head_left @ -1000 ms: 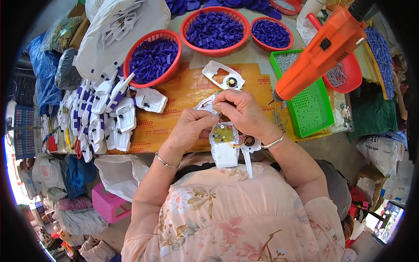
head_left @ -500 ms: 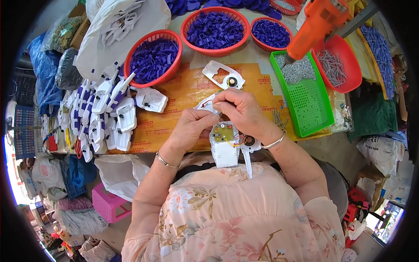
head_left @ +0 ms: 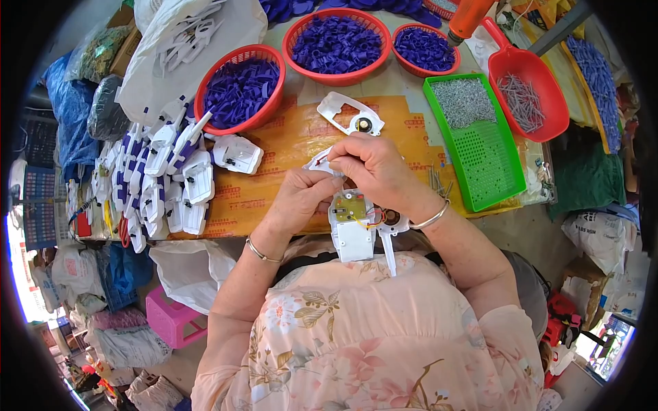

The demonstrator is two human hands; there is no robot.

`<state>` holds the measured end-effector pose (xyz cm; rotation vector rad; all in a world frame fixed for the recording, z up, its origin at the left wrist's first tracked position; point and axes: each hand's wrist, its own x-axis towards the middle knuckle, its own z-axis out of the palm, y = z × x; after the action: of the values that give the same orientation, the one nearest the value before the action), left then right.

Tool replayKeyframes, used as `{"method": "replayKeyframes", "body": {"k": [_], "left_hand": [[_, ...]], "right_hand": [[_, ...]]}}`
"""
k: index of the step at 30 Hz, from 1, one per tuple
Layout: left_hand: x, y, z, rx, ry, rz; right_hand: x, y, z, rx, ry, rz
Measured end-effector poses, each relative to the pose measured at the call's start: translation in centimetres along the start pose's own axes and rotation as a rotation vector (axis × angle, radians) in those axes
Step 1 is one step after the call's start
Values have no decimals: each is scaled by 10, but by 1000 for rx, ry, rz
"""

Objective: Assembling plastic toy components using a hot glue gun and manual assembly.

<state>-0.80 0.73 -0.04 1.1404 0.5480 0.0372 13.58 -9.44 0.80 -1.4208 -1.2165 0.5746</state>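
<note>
An opened white plastic housing [head_left: 354, 241] stands at the table's front edge against my clothing, with a green circuit board [head_left: 351, 206] and thin coloured wires. Just above the board, my left hand [head_left: 306, 190] is closed in a pinch. My right hand [head_left: 372, 164] pinches close beside it, fingertips nearly touching; what either holds is hidden. A white plastic part [head_left: 317, 162] shows behind the fingers. Below my right wrist lies a white half shell [head_left: 388, 253] with a round speaker, partly covered by the hand. Another white shell with a speaker [head_left: 349, 115] lies farther up the table.
Red baskets of purple parts [head_left: 281, 96] line the far side. A green tray [head_left: 473, 198] of small screws and a red scoop [head_left: 556, 123] with metal pins stand right. Over them hangs an orange power screwdriver [head_left: 469, 17]. White-and-purple assemblies [head_left: 161, 164] are piled left.
The hanging orange screwdriver has swung up and away, uncovering the scoop's handle and more of the green tray. Both my hands have shifted only slightly, still pinched together.
</note>
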Motion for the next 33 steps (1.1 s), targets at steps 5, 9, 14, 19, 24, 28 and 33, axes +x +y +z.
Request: {"method": "replayKeyframes", "body": {"k": [5,9,14,19,24,28,33], "left_hand": [[-1,1,3,56,14,42],[-2,2,4,102,26,45],[-2,1,4,170,56,76],[-3,-4,4,231,88,129],[0,-3,5,261,59,175],[-2,-6,-4,270,100,169],[-1,6,9,391,107,157]], "right_hand": [[-2,2,1,25,13,6],[-3,2,2,29,22,13],[-3,5,3,90,26,34],[-4,0,2,115,2,97],[-5,2,1,61,49,47],[-18,-54,-24,-370,266,-389],[-43,-38,-132,-809,725,-429]]}}
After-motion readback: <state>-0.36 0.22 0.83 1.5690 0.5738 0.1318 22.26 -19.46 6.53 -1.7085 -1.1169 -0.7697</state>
